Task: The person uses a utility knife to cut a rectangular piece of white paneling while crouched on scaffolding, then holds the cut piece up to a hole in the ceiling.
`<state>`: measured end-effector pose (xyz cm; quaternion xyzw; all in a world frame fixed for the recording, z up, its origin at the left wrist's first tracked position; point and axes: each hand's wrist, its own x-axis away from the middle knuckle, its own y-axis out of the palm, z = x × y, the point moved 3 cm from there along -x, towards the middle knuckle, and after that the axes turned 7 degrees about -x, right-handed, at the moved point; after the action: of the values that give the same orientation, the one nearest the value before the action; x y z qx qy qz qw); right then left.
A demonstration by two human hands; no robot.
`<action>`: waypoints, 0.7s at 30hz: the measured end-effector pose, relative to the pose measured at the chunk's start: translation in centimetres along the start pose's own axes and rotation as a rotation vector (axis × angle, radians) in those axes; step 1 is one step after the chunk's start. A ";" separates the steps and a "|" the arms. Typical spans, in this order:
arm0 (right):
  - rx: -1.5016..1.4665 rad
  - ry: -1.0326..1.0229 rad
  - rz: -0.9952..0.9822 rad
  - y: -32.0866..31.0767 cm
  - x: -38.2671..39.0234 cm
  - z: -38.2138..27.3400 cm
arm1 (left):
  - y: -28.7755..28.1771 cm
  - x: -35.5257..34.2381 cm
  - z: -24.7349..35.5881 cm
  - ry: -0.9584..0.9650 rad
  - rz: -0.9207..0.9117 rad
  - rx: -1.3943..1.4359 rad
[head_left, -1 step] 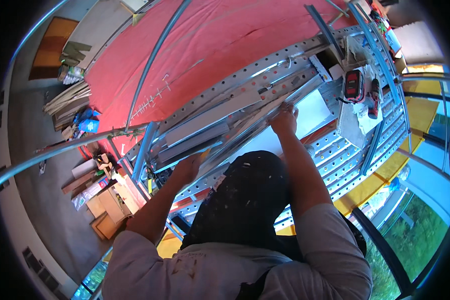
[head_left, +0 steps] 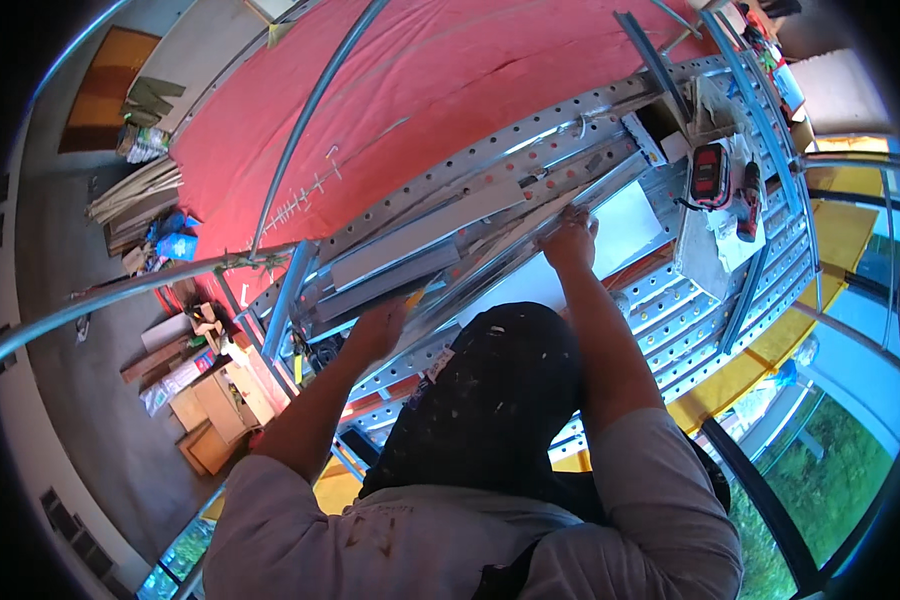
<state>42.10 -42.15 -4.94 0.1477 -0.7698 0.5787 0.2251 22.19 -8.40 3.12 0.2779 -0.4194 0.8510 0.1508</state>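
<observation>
We have one white sheet (head_left: 625,215) lying on the perforated scaffold platform (head_left: 670,335), in front of us and partly hidden by one raised knee (head_left: 510,360) in dark trousers. One long metallic strip (head_left: 480,285) runs slantwise along the sheet's far edge. Our right hand (head_left: 568,243) rests on the strip, fingers bent; we cannot tell whether it grips or only presses. Our left hand (head_left: 378,330) is closed around one slim yellow tool (head_left: 415,298), too small for us to name more closely.

Beyond the strip we count two flat lengths, one pale panel (head_left: 430,237) and one darker grey panel (head_left: 390,283), side by side. To the right, a grey slab (head_left: 705,255) carries one red-and-black drill (head_left: 748,205) and one red-and-black block (head_left: 710,175).

One curved pole (head_left: 315,125) crosses our view of the red sheeting (head_left: 450,90), and another pole (head_left: 120,310) cuts across the left. Over there we see a blue plastic bag (head_left: 177,246), contents unclear, and a bundle of wooden slats (head_left: 135,198).
</observation>
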 end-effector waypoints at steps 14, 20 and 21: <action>0.023 -0.027 0.037 -0.5 0.5 -0.5 | 2.1 -9.6 7.7 0.016 -0.179 -0.077; 0.030 -0.007 0.039 -1.3 0.4 -0.9 | 1.9 -5.9 3.8 -0.011 -0.218 -0.135; 0.025 0.000 0.029 -1.4 0.4 -0.9 | 1.8 -5.1 3.2 -0.008 -0.219 -0.134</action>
<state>42.57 -41.72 -3.37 0.1390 -0.7646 0.5915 0.2149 26.52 -12.13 0.50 0.3149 -0.4430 0.7983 0.2596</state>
